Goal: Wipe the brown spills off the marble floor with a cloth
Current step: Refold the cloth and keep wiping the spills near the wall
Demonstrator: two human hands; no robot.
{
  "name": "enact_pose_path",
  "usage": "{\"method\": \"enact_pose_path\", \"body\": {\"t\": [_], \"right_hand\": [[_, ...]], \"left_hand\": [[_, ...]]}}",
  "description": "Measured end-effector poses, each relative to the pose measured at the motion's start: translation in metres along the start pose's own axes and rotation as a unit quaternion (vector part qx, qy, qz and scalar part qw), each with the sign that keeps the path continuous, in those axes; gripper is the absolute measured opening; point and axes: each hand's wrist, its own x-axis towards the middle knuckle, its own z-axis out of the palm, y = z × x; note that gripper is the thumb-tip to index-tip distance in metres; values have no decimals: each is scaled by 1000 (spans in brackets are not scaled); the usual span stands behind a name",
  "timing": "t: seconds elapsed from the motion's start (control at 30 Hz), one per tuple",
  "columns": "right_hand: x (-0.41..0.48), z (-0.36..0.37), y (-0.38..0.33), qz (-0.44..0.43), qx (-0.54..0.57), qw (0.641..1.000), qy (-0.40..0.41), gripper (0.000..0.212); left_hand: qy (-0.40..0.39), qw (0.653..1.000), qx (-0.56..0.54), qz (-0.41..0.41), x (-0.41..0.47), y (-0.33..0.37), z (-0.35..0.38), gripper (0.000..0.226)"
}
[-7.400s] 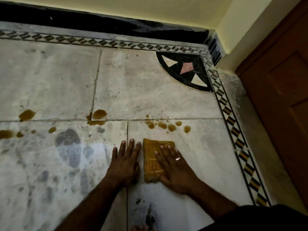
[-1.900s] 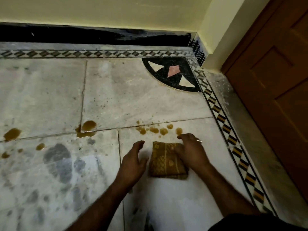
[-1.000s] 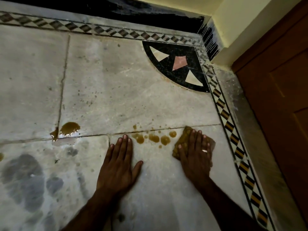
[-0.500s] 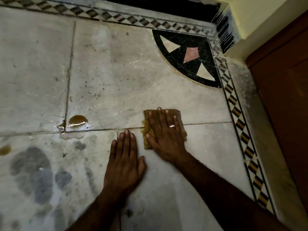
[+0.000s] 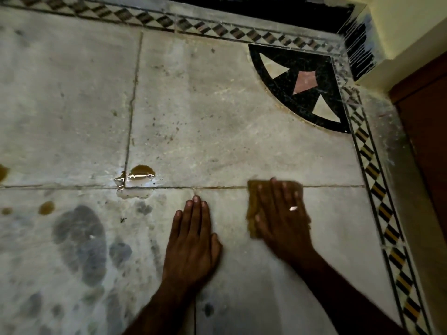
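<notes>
Marble floor [image 5: 217,117], brown spill [image 5: 141,171], wooden door [image 5: 425,131]

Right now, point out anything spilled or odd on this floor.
A brown puddle sits at the tile joint beyond the left hand; smaller brown drops lie farther left. The right hand presses the cloth elsewhere.

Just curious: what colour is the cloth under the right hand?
The cloth is mustard brown, blurred; only the head view shows it.
</notes>
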Motion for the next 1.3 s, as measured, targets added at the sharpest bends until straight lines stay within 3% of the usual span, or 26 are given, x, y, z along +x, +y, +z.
{"method": "enact_pose_path", "body": {"t": [0.07,0.13,0.3,0.4,0.47,0.53,0.67,0.83,0.93,1.07,1.17,1.3], "right_hand": [[39,-4,-3,55,10,998,-8,69],[75,-7,-21,50,23,998,-12,70],[65,-4,-81,-103,11,995,18,64],[12,-1,-61,-164,4,986,25,65],[-4,0,-30,-143,0,989,28,66],[9,1,-6,-61,3,998,16,69],[87,-2,-17,53,23,998,7,68],[145,-5,-93,-50,19,998,18,67],[118,-4,-123,-127,30,991,16,65],[71,-4,-103,-181,18,983,22,63],[68,-4,-90,-157,10,988,-2,71],[102,-6,-107,-78,5,997,-3,70]], "left_hand": [[0,1000,0,0,1,1,-1,69],[-2,1000,-1,2,1,2,-1,69],[5,1000,7,-14,-4,-4,-2,68],[9,1000,14,11,-17,-15,-3,69],[9,1000,14,10,-20,-16,-3,70],[2,1000,13,-5,-20,-13,-3,72],[22,1000,17,-8,-18,-13,-3,71],[38,999,20,-13,-17,-13,-5,69],[45,998,21,-33,-23,-17,-6,66],[58,998,17,-29,-51,-30,-8,61],[35,996,13,-86,-60,-35,-14,65],[20,995,9,-98,-63,-47,-21,75]]}}
